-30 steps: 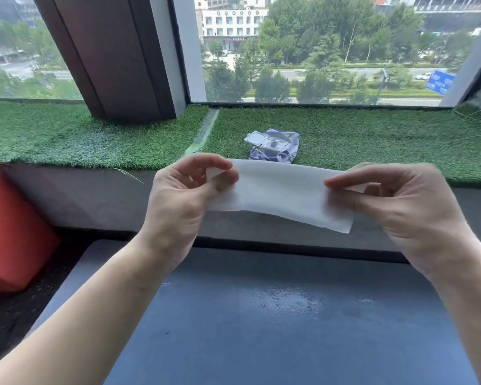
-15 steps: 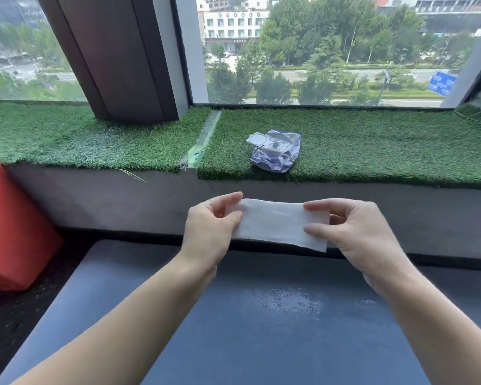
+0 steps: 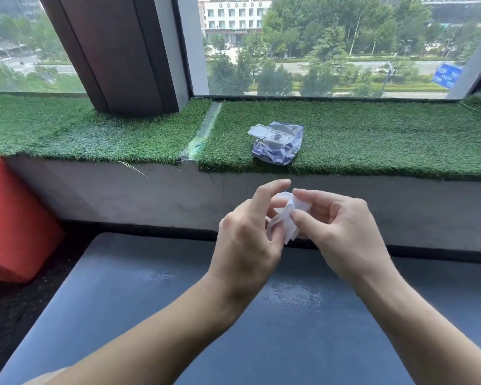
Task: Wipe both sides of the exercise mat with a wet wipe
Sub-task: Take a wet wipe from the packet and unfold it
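A dark blue-grey exercise mat (image 3: 139, 315) lies flat on the floor below me, with a damp shiny patch near its middle. Above its far edge, both hands hold a white wet wipe (image 3: 285, 218) bunched into a small wad. My left hand (image 3: 247, 234) curls its lower fingers round the wipe, index finger stretched out over it. My right hand (image 3: 342, 232) pinches the wipe between thumb and fingers. Most of the wipe is hidden between the hands.
A blue wet-wipe pack (image 3: 278, 145) with its lid flipped up lies on the green artificial-grass ledge (image 3: 95, 134) below the window. A concrete wall (image 3: 122, 195) drops from the ledge to the mat. A red block (image 3: 14, 218) stands at the left.
The wipe was stretched flat between the two hands; the hands have come together and lowered, and the wipe is now crumpled into a wad between them.
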A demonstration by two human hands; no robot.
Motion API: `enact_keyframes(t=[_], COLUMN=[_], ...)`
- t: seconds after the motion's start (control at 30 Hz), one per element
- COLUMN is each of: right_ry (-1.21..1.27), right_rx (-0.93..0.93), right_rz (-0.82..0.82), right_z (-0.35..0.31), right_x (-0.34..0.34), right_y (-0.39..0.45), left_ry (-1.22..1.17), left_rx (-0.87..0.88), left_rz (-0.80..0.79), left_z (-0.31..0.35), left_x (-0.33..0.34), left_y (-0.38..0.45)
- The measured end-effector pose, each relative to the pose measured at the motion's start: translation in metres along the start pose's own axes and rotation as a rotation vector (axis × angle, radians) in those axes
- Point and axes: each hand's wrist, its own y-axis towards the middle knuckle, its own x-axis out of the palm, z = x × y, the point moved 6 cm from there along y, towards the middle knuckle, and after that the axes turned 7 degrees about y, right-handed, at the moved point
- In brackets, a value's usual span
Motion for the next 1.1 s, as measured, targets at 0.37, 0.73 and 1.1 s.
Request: enact_keyframes(t=[0.37,0.73,1.1], right_ry=[0.025,0.262,0.252], right_rx=[-0.095,0.072,0.109], right_rz=[0.01,-0.231,-0.28], right_z=[-0.008,-0.021,-0.015], right_x=[0.008,-0.018,-0.022], right_y=[-0.007,0.005,0.01], left_ry=[0.024,-0.166,-0.608], left_rx=[0.041,-0.025,-0.291], left_rz=[-0.171,-0.404,-0.494], left_z=[0.014,-0.021,-0.033], left_x=[0.008,-0.028,-0.023], left_y=[-0.01,0.03,0.025])
